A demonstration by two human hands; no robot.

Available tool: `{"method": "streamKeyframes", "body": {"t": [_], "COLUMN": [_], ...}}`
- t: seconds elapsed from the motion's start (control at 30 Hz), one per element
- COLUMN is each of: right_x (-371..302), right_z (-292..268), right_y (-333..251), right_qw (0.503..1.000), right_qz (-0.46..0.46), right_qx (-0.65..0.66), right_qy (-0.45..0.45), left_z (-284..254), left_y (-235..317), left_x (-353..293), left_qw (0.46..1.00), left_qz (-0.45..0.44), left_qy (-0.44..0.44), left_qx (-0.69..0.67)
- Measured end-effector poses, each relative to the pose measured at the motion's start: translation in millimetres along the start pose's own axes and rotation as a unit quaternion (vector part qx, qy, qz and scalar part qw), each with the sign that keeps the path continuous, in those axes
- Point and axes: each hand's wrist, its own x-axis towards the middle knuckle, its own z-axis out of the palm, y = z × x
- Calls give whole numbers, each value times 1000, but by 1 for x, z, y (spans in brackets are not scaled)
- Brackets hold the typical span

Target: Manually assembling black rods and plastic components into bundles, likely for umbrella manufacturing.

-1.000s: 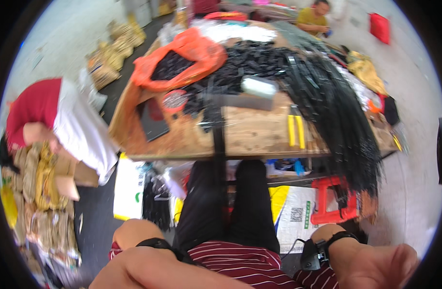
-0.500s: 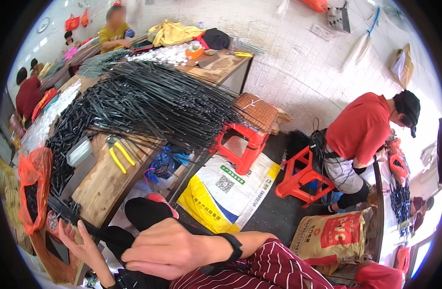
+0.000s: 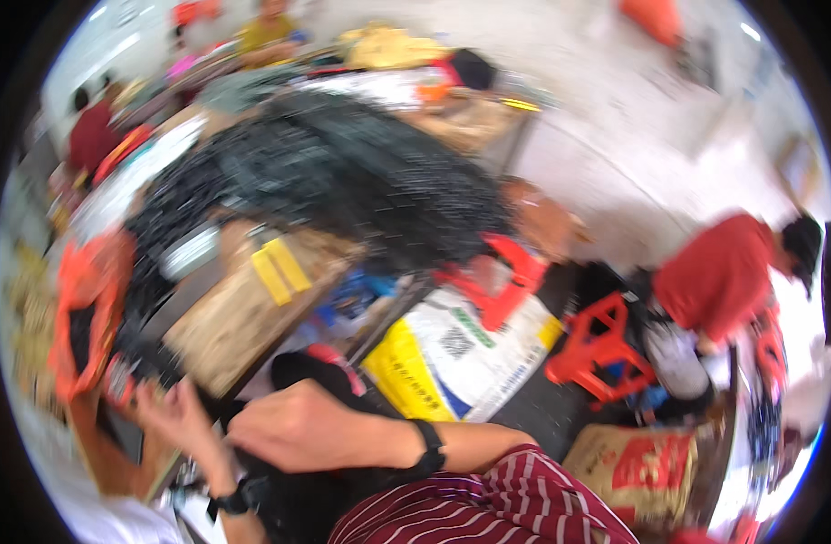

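My left hand (image 3: 182, 424) is raised at the near left corner of the workbench (image 3: 221, 340), blurred, with its fingers apart and nothing visible in them. My right hand (image 3: 293, 428) is curled closed beside it, its back toward me; whatever the fingers hold is hidden. A large heap of thin black rods (image 3: 370, 177) covers the bench beyond. Pliers with yellow handles (image 3: 281, 272) lie on the bare wood. To their left is a clear plastic container (image 3: 191, 254). Short black pieces (image 3: 153, 358) lie just past my left fingertips.
An orange plastic bag (image 3: 78, 317) hangs at the bench's left end. Red stools (image 3: 606, 349) stand to the right, near a white-and-yellow sack (image 3: 470, 349) on the floor. A person in red (image 3: 715, 276) bends at the right. A full brown sack (image 3: 633, 467) sits near me.
The view has swung, so the whole scene sits further right and is smeared. My left hand has come closer to my right, its fingers less spread. The right stays curled.
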Motion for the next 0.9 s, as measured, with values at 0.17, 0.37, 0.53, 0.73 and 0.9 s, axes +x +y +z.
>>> {"method": "streamKeyframes", "body": {"t": [0.17,0.37,0.53,0.73,0.9], "right_x": [4,18,7,17,20], "right_z": [2,6,49,76,78], "right_y": [13,18,51,75,84], "right_qw": [995,981,958,945,929], "right_qz": [88,184,257,309,334], "right_qx": [33,19,51,71,108], "right_qy": [-32,-54,-113,-81,-112], "left_z": [16,3,-15,-8,-8], "left_y": [17,12,11,18,28], "left_x": [-14,-8,-1,12,7], "left_qw": [996,958,923,884,860], "left_qz": [-55,-160,-243,-283,-299], "left_qy": [-24,-46,-108,-193,-206], "left_qx": [-63,-234,-280,-317,-360]}}
